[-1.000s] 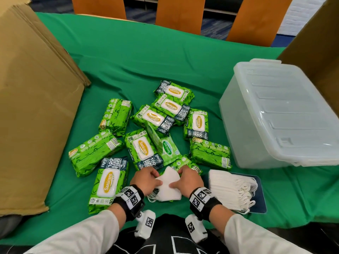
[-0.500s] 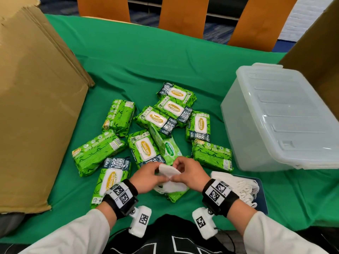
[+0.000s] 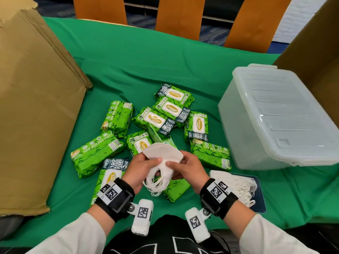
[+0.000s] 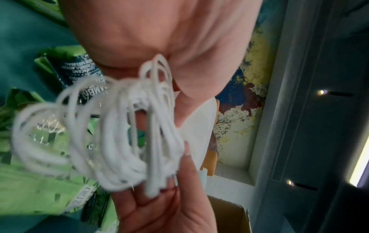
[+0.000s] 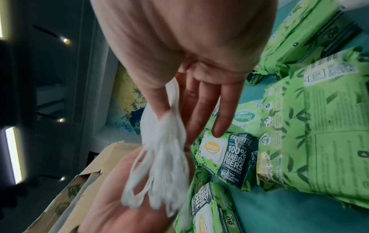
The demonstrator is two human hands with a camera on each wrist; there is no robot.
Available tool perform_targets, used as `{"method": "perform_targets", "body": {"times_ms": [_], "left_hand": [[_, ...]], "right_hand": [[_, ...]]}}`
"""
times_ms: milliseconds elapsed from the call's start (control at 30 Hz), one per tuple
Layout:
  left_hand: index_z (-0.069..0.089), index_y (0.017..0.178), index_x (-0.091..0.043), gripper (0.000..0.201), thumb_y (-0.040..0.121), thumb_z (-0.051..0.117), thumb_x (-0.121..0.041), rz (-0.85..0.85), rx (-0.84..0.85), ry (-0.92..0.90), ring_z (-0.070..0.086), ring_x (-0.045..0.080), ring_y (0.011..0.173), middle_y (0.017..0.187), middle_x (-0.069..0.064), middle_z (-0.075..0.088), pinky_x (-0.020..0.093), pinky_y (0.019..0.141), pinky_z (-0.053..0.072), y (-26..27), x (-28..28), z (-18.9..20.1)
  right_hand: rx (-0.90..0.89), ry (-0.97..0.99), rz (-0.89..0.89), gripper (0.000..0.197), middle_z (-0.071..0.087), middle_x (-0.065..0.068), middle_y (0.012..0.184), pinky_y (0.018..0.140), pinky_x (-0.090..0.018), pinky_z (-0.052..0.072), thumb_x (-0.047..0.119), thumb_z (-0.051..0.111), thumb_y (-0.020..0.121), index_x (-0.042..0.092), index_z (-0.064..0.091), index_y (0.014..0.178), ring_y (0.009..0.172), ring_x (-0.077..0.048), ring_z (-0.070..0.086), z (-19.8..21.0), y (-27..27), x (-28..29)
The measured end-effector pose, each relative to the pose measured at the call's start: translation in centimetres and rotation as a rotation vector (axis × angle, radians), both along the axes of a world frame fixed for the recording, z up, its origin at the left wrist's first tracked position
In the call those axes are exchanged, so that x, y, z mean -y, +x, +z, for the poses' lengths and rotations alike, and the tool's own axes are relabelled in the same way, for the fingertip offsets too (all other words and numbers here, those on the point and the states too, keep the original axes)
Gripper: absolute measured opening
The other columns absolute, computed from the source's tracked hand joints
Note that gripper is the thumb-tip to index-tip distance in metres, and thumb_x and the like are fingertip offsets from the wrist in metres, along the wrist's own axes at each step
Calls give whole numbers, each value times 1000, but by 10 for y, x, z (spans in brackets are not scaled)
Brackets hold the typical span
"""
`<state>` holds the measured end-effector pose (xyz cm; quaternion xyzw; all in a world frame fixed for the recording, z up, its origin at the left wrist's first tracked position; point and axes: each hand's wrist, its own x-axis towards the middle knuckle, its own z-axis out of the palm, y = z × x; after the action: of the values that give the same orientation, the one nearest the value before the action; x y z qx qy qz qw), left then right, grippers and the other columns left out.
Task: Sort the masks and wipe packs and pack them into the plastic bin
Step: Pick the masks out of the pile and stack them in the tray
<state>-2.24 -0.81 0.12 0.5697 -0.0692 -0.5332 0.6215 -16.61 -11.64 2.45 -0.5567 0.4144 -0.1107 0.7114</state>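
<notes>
The left hand (image 3: 140, 168) and the right hand (image 3: 185, 168) both grasp 1 small bundle of white masks (image 3: 162, 154), raised above the surface (image 3: 128, 61) in front of the person. The left thumb presses on the near face of the bundle and the left fingers curl behind it; the right thumb lies on the near edge, and the right fingers support the bundle from behind. The white ear loops (image 3: 156, 182) hang below the bundle between the 2 wrists. In the left wrist view the ear loops (image 4: 111, 138) form a blurred tangle across the fingers; in the right wrist view the bundle (image 5: 159, 138) sits between thumb and fingers, with the outer fingers extended. Green wipe packs (image 3: 159, 121) lie scattered on the surface beyond and beneath the hands, some overlapping, some label side up and some label side down. A second stack of masks (image 3: 236, 182) rests on a dark blue tray (image 3: 259, 198) just right of the right wrist. The plastic bin (image 3: 275, 114), translucent with its lid on, stands at the right of the surface, beside the wipe packs. A large cardboard box (image 3: 33, 107) stands at the left, and another cardboard flap (image 3: 315, 57) rises behind the bin. The surface carries a green cloth.
</notes>
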Motion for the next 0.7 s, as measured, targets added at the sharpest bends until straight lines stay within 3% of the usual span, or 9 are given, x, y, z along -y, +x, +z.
{"method": "perform_targets", "body": {"times_ms": [167, 267, 333, 433, 500, 533, 633, 700], "left_hand": [[66, 122, -6, 30, 93, 64, 3, 53, -75, 21, 68, 34, 80, 110, 24, 73, 32, 52, 58, -2, -3, 3], [65, 125, -15, 38, 93, 62, 5, -55, -64, -20, 73, 32, 70, 109, 22, 74, 35, 55, 61, 2, -7, 11], [66, 124, -18, 42, 91, 61, 8, -132, -44, -36, 75, 31, 69, 108, 21, 75, 38, 58, 63, 2, -8, 15], [70, 117, -10, 38, 86, 65, 12, -142, -7, 1, 71, 32, 76, 105, 21, 73, 42, 64, 62, -2, -2, 15], [75, 105, -10, 33, 83, 68, 13, -149, 30, 45, 66, 35, 84, 103, 23, 71, 45, 74, 57, -8, 6, 13], [77, 100, -10, 32, 82, 68, 14, -164, 49, 63, 66, 36, 84, 102, 24, 71, 44, 75, 57, -10, 11, 13], [77, 97, -8, 29, 83, 66, 15, -275, 165, 106, 71, 30, 66, 92, 22, 74, 37, 61, 59, -27, 30, 21], [76, 98, -7, 26, 85, 64, 13, -362, 256, 121, 68, 23, 56, 81, 16, 73, 29, 55, 54, -46, 47, 28]], "right_hand": [[70, 103, -30, 37, 76, -18, 99, 56, -36, 61, -5, 72, 88, 8, 64, 122, 71, -26, 73, 3, -3, -3], [101, 236, -92, 38, 75, -22, 108, 62, -43, 64, -5, 70, 88, 8, 65, 124, 80, -33, 72, 3, -12, 1], [103, 284, -113, 36, 73, -24, 113, 72, -51, 63, -5, 69, 88, 8, 65, 121, 91, -38, 69, 3, -21, 6], [94, 267, -73, 26, 75, -18, 102, 71, -48, 63, -6, 67, 90, 8, 68, 112, 81, -34, 71, 6, -37, 12], [80, 160, -25, 25, 75, -11, 97, 65, -39, 64, -5, 67, 90, 13, 71, 106, 73, -26, 71, 9, -50, 16], [67, 59, 1, 27, 74, -7, 99, 69, -37, 62, -4, 71, 88, 16, 73, 106, 78, -22, 70, 9, -56, 18], [2, -289, 80, 38, 74, 2, 107, 88, -31, 55, 6, 85, 77, 23, 74, 109, 96, -18, 68, 12, -82, 28], [-73, -462, 129, 39, 75, 8, 104, 84, -19, 50, 14, 88, 75, 25, 74, 109, 95, -8, 67, 18, -101, 35]]}}
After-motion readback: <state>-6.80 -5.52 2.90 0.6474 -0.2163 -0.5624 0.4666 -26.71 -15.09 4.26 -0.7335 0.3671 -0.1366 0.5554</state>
